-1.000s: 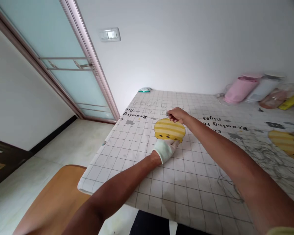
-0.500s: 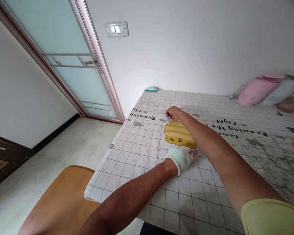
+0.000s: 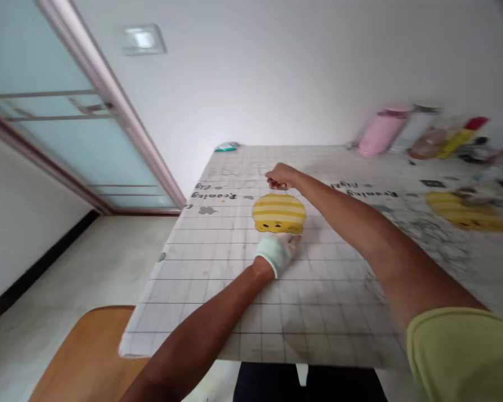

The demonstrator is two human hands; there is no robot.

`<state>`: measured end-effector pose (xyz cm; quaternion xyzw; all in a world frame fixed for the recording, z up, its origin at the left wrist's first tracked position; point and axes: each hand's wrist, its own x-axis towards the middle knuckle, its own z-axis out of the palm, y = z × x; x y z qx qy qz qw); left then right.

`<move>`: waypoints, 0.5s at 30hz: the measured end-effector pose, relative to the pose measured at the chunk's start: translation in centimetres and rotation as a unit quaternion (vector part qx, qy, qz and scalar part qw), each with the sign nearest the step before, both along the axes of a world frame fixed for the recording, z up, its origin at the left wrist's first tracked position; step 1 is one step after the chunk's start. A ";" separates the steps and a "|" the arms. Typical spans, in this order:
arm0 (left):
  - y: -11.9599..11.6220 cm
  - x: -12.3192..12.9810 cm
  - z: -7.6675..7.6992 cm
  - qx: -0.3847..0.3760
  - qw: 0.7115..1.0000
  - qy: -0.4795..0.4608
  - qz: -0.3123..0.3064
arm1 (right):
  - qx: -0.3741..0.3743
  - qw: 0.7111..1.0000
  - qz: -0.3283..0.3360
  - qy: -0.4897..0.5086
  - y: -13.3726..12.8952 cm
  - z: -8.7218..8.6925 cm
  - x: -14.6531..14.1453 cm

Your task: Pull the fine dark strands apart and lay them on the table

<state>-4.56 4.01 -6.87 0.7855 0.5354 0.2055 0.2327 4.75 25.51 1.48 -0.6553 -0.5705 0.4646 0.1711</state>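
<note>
My left hand (image 3: 279,249) wears a white glove with a mint cuff and rests on the checked tablecloth (image 3: 218,262), fingers curled in, just below a yellow striped cartoon animal print (image 3: 279,212). Whatever its fingers hold is hidden. Farther up, my bare right hand (image 3: 280,176) is closed in a pinch above the print, close to the cloth; I cannot make out anything in it. Faint thin dark curves (image 3: 235,173) show on the cloth to its left. At the right lies a tangle of thin dark lines (image 3: 436,240), blurred.
A small green and white packet (image 3: 226,147) lies at the table's far left corner. Along the wall stand a pink container (image 3: 381,133), a white one (image 3: 413,131) and several blurred items. A wooden chair (image 3: 88,352) is at the front left, and a glass door (image 3: 67,139) stands beyond.
The view has swung to the right, showing more of the table's right side. Both hands keep about the same places over the cloth, the right one slightly farther from the print.
</note>
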 end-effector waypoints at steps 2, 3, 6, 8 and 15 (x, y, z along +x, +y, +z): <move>0.1 -0.2 0.0 -0.008 1.000 0.002 0.023 | 0.044 0.999 -0.001 -0.001 -2.1 1.9 4.9; 0.3 -0.3 0.0 -0.009 0.999 0.006 0.032 | 0.098 0.995 0.032 -0.018 -3.4 2.8 7.6; 0.8 -0.4 0.2 -0.042 0.998 -0.004 0.045 | 0.193 0.972 0.080 -0.112 -8.0 4.6 15.8; 1.1 -0.6 0.4 -0.066 0.996 -0.023 0.061 | 0.203 0.960 0.063 -0.182 -11.1 4.8 20.3; 1.2 -0.7 1.0 -0.096 0.988 -0.051 0.106 | 0.212 0.906 0.142 -0.337 -16.1 0.1 27.7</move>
